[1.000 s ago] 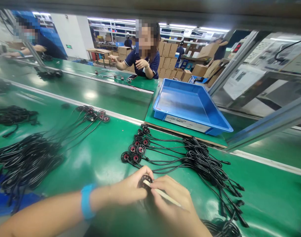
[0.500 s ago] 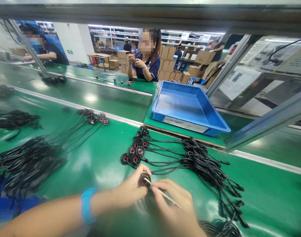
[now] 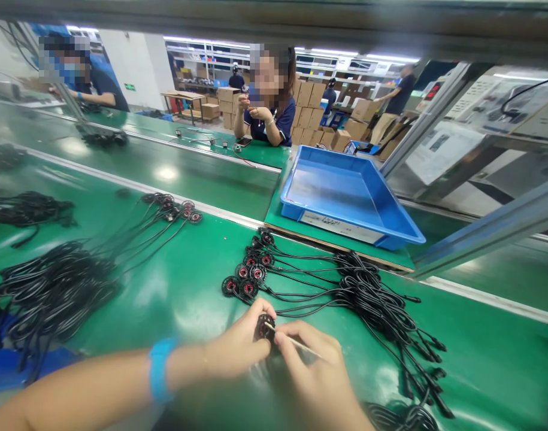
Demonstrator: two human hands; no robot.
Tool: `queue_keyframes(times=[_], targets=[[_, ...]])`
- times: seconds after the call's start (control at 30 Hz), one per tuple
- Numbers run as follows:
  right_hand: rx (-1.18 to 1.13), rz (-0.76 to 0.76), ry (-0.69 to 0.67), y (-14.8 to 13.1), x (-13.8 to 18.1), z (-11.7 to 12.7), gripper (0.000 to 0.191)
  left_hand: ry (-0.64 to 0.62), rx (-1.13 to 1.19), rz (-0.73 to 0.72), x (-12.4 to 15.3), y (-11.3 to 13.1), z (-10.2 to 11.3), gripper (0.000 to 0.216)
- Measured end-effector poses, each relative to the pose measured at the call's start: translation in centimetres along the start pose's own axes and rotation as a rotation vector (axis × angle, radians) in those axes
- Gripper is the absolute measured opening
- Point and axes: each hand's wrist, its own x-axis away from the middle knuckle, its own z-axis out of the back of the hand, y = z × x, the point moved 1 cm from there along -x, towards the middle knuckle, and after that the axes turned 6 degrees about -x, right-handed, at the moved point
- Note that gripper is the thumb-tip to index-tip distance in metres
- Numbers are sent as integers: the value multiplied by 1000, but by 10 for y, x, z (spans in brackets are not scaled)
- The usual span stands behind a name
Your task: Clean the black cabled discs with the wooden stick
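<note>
Holding a black wheel [image 3: 262,331] in the left hand [image 3: 238,346], lower centre of frame; pinching a thin stick [image 3: 303,346] in the right hand [image 3: 313,366], tip-first at the wheel's face. Slanted slightly flatter than 0.5 s ago; still working the same wheel.

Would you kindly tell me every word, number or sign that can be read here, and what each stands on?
No text can be read with certainty.
White label on the blue tray: printed and handwritten marks, too blurred to read.
Small green sign on the white pillar: too small to read.
Black round part in the left hand: no lettering can be made out.
</note>
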Motion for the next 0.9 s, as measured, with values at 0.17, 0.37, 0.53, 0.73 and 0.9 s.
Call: queue_keyframes(times=[0.17, 0.37, 0.53, 0.73, 0.9], targets=[[-175, -208, -24, 4, -5, 2, 22, -15, 100, -1, -3, 3, -2, 29], [-55, -33, 14, 0, -2, 1, 14, -19, 121, -18, -3, -1, 0, 30], [66, 113, -140, -8, -9, 6, 17, -55, 125, 0, -4, -6, 0, 30], [-28, -80, 141, 0, -10, 30, 29, -17, 299, -46, -8, -12, 3, 27], [589, -70, -92, 24, -1, 46, 42, 23, 254, -119, -3, -3, 12, 37]])
